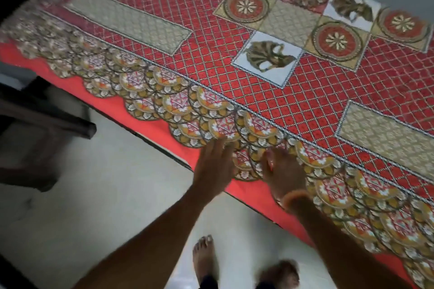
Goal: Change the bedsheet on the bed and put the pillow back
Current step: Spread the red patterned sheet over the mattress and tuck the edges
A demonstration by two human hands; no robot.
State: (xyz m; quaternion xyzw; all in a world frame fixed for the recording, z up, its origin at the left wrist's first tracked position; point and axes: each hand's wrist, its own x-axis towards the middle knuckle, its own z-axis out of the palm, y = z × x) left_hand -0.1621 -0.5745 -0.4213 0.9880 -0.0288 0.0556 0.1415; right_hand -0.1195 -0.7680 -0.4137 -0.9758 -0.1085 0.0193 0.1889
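Head view, the only 1 given, looks down across the bed, which runs from the upper left of the frame to the lower right; a patterned bedsheet (234, 58) in red, cream and gold lies spread flat over the top, its scalloped border hanging over the near edge, and below that border a plain orange-red layer (150, 128) shows along the side, though whether it is mattress cover or another sheet I cannot tell; judging from this, a sheet is already laid and the work now looks like smoothing or squaring its near edge, but whether this is the fresh sheet or the old 1 cannot be told from here; no pillow is in sight anywhere in the frame, so putting it back appears still to be done; the left hand (215, 162), lower centre, lies with fingers straight and together, flat against the border at the bed's edge, gripping nothing; the right hand (283, 171), just beside it and wearing an orange bangle (294, 196) at the wrist, rests on the same border with fingers seemingly extended and pressing the cloth, though blur hides whether any fingertip pinches it; 2 bare feet stand on the pale floor (117, 195) at the bottom; dark furniture (44, 119) sits at the left.
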